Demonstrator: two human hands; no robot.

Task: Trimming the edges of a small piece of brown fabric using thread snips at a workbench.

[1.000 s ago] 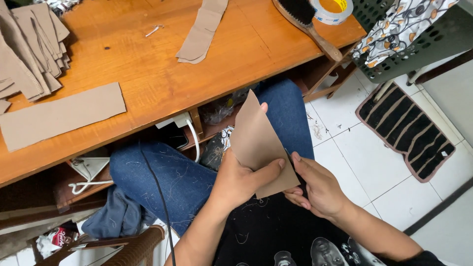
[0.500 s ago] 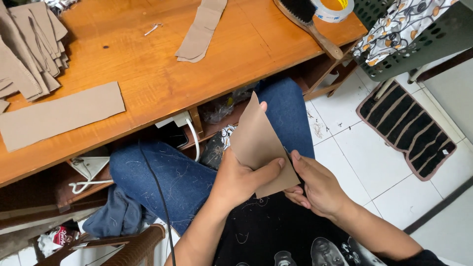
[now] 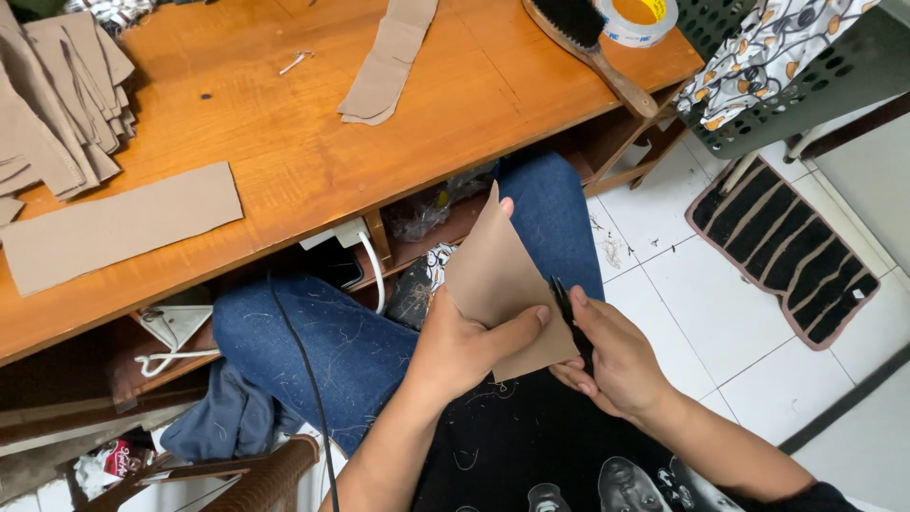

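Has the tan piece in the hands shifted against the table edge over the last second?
No. The tan piece keeps its top corner just below the table edge, pinched by the left hand, with the right hand alongside.
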